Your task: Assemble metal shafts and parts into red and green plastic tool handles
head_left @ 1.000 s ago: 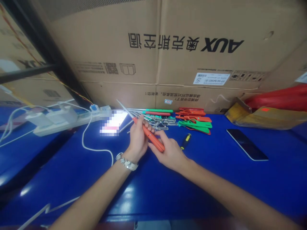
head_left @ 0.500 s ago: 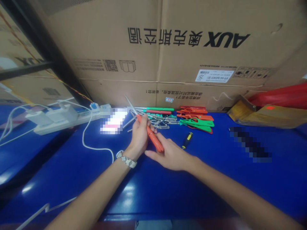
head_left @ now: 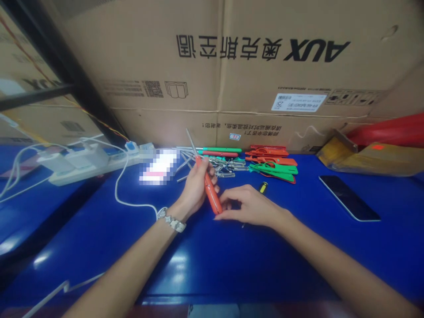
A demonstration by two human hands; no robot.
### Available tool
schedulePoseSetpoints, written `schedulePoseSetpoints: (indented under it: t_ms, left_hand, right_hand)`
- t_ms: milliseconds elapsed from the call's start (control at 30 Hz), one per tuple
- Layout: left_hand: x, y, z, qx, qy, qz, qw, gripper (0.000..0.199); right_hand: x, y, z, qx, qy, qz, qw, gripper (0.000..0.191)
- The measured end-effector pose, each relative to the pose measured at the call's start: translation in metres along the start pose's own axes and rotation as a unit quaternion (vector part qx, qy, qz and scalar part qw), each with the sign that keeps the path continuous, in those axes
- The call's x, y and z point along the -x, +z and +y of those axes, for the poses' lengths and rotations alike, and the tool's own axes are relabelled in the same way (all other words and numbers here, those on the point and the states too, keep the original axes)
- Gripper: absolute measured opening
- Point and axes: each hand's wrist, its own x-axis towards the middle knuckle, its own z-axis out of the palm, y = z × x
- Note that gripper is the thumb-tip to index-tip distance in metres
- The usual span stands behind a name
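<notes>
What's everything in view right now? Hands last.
long tool: one, orange-red, in left hand
handled tools: two visible, green and red, behind hands
small parts: uncountable, clear, metallic, behind hands
flat pieces: several, orange and green, right of parts
screwdriver: one, black-yellow, behind right hand
phone: one, black, right
box: one, yellowish, behind phone
red item: one, behind box
cartons: several, brown, background
power strip: one, white, left
cables: several, white, left
frame: one, black, left
table: one, blue, underneath
left hand: gripping tool
right hand: tool's end

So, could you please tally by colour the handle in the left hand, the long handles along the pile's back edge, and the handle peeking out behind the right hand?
Orange-red handle: 1
Green handle: 1
Red handle: 1
Black-and-yellow handle: 1
Total: 4
</notes>
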Motion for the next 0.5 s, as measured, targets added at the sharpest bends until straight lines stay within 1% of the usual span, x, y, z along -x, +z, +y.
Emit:
schedulePoseSetpoints:
  t_ms: [67,133,233,300,367,433,500]
  left_hand:
    - [0.0,0.002,0.0,-0.009,-0.005,-0.004,1.0,0.038]
    - [0.0,0.004,-0.001,-0.014,0.004,0.004,1.0,0.042]
    - [-0.001,0.005,-0.004,-0.017,0.041,0.057,0.997,0.047]
    - [-0.001,0.004,-0.007,-0.038,0.057,0.095,0.993,0.049]
    - [-0.002,0.002,-0.01,-0.065,0.075,0.119,0.988,0.052]
    - [-0.003,0.001,-0.011,-0.083,0.091,0.123,0.985,0.055]
    - [-0.003,0.001,-0.011,-0.093,0.083,0.101,0.987,0.055]
  right_hand:
    - [0.0,0.0,0.001,-0.014,0.003,-0.015,1.0,0.029]
    - [0.0,0.0,0.001,0.005,0.002,-0.023,1.0,0.03]
    - [-0.001,0.005,-0.004,0.098,-0.012,-0.003,0.995,0.03]
    - [-0.003,0.011,-0.011,0.192,-0.023,0.015,0.981,0.03]
    - [-0.005,0.018,-0.018,0.279,-0.01,0.044,0.959,0.036]
    - [-0.007,0.024,-0.024,0.33,0.019,0.071,0.941,0.04]
    - [-0.008,0.029,-0.026,0.35,0.044,0.082,0.932,0.039]
